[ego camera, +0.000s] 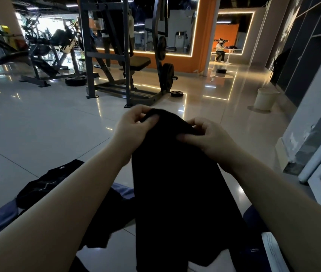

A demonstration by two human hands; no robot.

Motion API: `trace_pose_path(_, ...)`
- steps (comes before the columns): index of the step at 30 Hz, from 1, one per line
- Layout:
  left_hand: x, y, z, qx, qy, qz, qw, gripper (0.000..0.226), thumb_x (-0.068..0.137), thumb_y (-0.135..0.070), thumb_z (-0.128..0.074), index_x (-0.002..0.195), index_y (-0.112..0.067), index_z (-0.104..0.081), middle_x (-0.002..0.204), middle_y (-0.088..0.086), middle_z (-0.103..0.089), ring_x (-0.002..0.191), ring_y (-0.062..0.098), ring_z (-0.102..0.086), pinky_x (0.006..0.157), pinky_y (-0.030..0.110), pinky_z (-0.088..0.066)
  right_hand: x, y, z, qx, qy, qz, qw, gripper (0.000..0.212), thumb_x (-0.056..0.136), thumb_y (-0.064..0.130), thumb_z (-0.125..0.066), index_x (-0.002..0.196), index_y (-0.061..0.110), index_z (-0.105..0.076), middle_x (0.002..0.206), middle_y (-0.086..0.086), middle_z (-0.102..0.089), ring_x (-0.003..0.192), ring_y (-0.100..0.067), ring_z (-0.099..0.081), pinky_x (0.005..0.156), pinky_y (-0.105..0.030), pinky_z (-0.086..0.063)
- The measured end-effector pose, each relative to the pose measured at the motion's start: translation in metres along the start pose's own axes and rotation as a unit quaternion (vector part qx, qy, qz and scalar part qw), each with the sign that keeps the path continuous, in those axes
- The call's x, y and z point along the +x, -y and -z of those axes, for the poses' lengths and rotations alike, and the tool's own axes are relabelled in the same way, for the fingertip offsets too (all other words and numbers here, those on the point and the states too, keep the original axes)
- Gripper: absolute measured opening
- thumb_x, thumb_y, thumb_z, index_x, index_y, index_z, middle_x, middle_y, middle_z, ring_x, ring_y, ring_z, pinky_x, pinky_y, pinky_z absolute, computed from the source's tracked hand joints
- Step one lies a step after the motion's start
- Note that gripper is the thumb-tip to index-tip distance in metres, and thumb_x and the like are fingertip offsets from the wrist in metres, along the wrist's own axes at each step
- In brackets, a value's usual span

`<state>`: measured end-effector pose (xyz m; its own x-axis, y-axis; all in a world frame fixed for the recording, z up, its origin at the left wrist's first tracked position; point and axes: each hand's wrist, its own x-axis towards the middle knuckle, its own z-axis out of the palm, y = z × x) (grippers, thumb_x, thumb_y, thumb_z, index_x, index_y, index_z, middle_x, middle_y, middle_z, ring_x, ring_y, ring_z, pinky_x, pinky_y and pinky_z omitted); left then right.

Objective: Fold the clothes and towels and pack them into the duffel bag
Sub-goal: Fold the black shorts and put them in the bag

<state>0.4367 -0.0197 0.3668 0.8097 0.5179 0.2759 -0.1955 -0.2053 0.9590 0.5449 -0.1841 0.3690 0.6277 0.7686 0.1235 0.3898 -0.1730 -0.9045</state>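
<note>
left hand (134, 124): pinching top edge of black garment (175, 183), thumb and fingers curled on the cloth, at 11 o'clock of centre.
right hand (204, 138): gripping the same top edge at 1 o'clock, fingers curled over the fold, thumb pressed on the front face.
garment position: held up in the air between both hands, hanging down toward 6 o'clock; lower hem bunched, out of frame at the bottom.
step (judged): finding corners or waistband before the first fold.
how to do well: slide hands apart along the edge until the cloth hangs flat, shake out the bunching, then lay down or fold in half lengthwise with edges matched.
duffel bag: not identifiable; dark blue shape (253, 218) at 5 o'clock could be it, cannot tell.
other clothes: black piece with pale trim (48, 183) on the floor at 8 o'clock; grey-blue cloth (122, 191) just beside the hanging garment at 7 o'clock.
surroundings: weight rack (126, 55) at 12 o'clock, white bin (265, 99) at 2 o'clock, both well apart.
obstruction: loose clothes below crowd the laying space; dim light hides seams.
</note>
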Motion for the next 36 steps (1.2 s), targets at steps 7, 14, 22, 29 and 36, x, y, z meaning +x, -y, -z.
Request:
trace_pose_path(7,0.011,0.004,0.033,0.001,-0.118,-0.014,0.993,0.012,0.095,-0.010,-0.054,0.101,-0.019,-0.060,0.100,0.006,-0.065,0.092,0.022,-0.064,0.085,0.037,-0.055,0.009,-0.044,0.010,-0.337,-0.158,-0.048,0.927,0.019,0.086,0.004,-0.046,0.093,0.011,-0.062,0.096,-0.008,-0.061,0.090,-0.028,-0.051,0.068,-0.030,-0.033)
trace_pose_path(14,0.010,0.007,0.048,0.029,-0.175,-0.003,0.984,0.011,0.096,-0.012,-0.054,0.099,-0.021,-0.059,0.107,0.011,-0.066,0.094,0.025,-0.066,0.085,0.038,-0.055,0.016,-0.042,0.013,-0.059,-0.212,-0.028,0.975,0.024,0.099,0.024,-0.042,0.085,0.012,-0.058,0.075,-0.001,-0.052,0.070,-0.019,-0.048,0.064,-0.031,-0.036)
trace_pose_path(22,0.001,0.007,0.054,0.040,-0.066,0.016,0.997,0.015,0.092,-0.014,-0.059,0.101,-0.024,-0.066,0.104,0.006,-0.068,0.080,0.015,-0.068,0.065,0.023,-0.058,0.006,-0.040,0.034,-0.192,-0.230,0.008,0.954,0.030,0.099,0.031,-0.048,0.103,0.008,-0.068,0.094,-0.008,-0.065,0.093,-0.024,-0.057,0.072,-0.029,-0.035)
trace_pose_path(29,0.005,0.010,0.052,0.074,-0.142,-0.032,0.987,0.016,0.092,-0.013,-0.061,0.093,-0.028,-0.065,0.097,0.002,-0.069,0.090,0.021,-0.068,0.077,0.030,-0.056,0.002,-0.050,0.038,-0.100,-0.239,-0.042,0.965,0.022,0.098,0.019,-0.047,0.080,0.013,-0.060,0.074,-0.006,-0.056,0.072,-0.024,-0.050,0.062,-0.032,-0.034)
trace_pose_path(36,-0.004,-0.003,0.028,0.166,-0.094,-0.111,0.975,0.013,0.088,-0.015,-0.065,0.099,-0.022,-0.063,0.095,-0.007,-0.067,0.093,0.009,-0.064,0.086,0.025,-0.052,0.002,-0.048,0.044,-0.220,-0.255,-0.141,0.931,0.025,0.093,0.031,-0.054,0.088,0.008,-0.063,0.087,-0.013,-0.063,0.085,-0.031,-0.058,0.070,-0.034,-0.042)
